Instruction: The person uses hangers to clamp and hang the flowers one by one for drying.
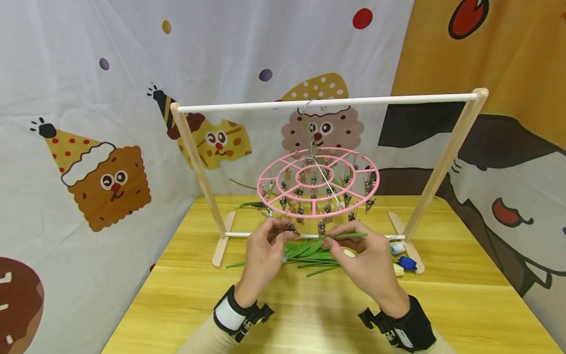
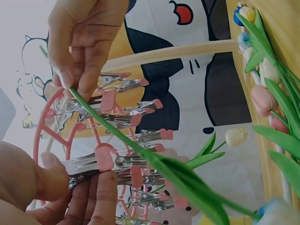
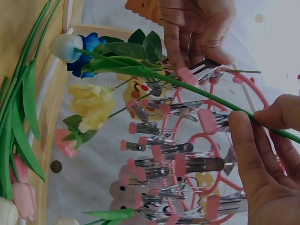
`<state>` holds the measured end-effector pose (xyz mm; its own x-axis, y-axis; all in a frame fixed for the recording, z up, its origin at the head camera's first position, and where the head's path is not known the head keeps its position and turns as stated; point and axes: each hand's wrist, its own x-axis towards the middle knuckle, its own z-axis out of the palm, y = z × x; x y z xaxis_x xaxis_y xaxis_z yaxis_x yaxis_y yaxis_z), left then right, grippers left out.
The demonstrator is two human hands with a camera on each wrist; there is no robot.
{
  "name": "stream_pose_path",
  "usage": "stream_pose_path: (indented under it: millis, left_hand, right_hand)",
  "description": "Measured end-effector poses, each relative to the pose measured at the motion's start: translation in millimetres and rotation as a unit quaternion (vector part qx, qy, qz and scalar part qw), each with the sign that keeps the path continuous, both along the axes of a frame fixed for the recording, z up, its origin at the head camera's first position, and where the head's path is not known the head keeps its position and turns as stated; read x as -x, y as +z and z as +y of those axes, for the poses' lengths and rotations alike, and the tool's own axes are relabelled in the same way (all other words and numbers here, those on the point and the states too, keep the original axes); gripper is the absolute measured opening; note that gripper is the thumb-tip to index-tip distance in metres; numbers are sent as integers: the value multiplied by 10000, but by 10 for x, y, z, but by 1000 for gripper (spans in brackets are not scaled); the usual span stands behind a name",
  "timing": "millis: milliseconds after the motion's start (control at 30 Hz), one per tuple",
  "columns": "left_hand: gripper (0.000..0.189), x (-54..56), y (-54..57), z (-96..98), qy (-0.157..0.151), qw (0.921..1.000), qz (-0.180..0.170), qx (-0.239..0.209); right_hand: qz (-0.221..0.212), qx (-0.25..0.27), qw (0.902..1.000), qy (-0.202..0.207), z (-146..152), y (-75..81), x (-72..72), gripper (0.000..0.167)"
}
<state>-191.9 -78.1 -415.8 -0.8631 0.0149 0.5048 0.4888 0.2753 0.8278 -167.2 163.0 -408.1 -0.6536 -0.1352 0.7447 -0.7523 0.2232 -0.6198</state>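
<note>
A printed cloth backdrop [image 1: 132, 59] fills the upper part of the head view, and a wood-grain table [image 1: 177, 305] spreads across the bottom. Near the centre we see a wooden frame [image 1: 444, 160] with a white top bar [image 1: 247, 106], from which a pink round rack [image 1: 314, 215] hangs, its rings carrying many metal clips [image 1: 369, 186].

Left of centre, the left hand [image 1: 264, 250] pinches one pink-tipped clip [image 2: 89, 161] between thumb and fingers. Right of centre, the right hand [image 1: 369, 258] pinches the green stem [image 3: 206, 93] of a blue-and-white tulip [image 3: 65, 48], whose bloom sits at the upper left of the right wrist view. Below it there we see a yellow flower [image 3: 91, 105], its stem reaching in among the clips. Loose flowers [image 1: 309, 250] lie on the table under the hands.

We judge the step in hand to be bringing stem and clip together; from these angles we cannot quite tell whether the clip's tips are parted. The next move calls for squeezing the clip wide, setting the stem between its tips and easing off the squeeze, without tugging the rack askew
</note>
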Motion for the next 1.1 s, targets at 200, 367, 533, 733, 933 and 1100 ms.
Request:
stream_pose_path:
  millis: [200,367,533,733,933,1100]
  left_hand:
    - [23,34,1,16,24,9997,-7,-261]
    - [29,43,2,28,3,9990,51,-446]
    - [21,65,2,34,-5,9982,192,-571]
    - [21,69,-11,55,15,9981,87,-614]
    - [19,70,-20,68,-127,9972,19,-742]
    - [22,59,-7,71,-41,9979,-26,-650]
  right_hand:
    - [-335,97,9993,147,30,-44,8,24]
    - [-385,200,9989,171,40,-73,18,24]
    - [-405,256,9987,196,47,-102,19,23]
    - [-436,326,9984,166,49,-106,13,24]
    - [-390,516,9974,329,26,-95,5,29]
    - [-123,694,9962,517,2,-115,20,35]
